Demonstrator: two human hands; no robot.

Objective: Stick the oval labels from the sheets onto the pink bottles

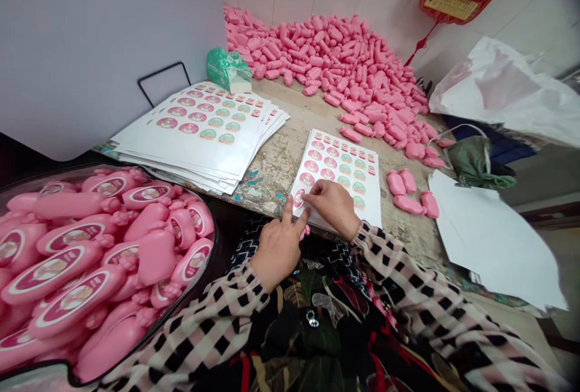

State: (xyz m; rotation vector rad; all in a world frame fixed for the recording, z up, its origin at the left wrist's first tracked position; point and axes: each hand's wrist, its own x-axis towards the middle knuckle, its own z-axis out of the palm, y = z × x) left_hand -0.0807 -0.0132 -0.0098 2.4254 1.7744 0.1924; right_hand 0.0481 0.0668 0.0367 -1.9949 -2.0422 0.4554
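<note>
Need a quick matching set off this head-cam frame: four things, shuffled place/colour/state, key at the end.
1. right hand
2. large pink heap
3. plastic packet
4. oval-labelled pink pieces

A. green and white
B. massed at the lower left of the view
C. fingertips at an oval sticker
D. at the back of the table

Pairs: 1-C, 2-D, 3-A, 4-B

Black and pale checked sleeves (417, 295) with gathered cuffs (361, 236), dark leaf-patterned garment (312, 353) with sparkling ornament (312, 319)
</note>
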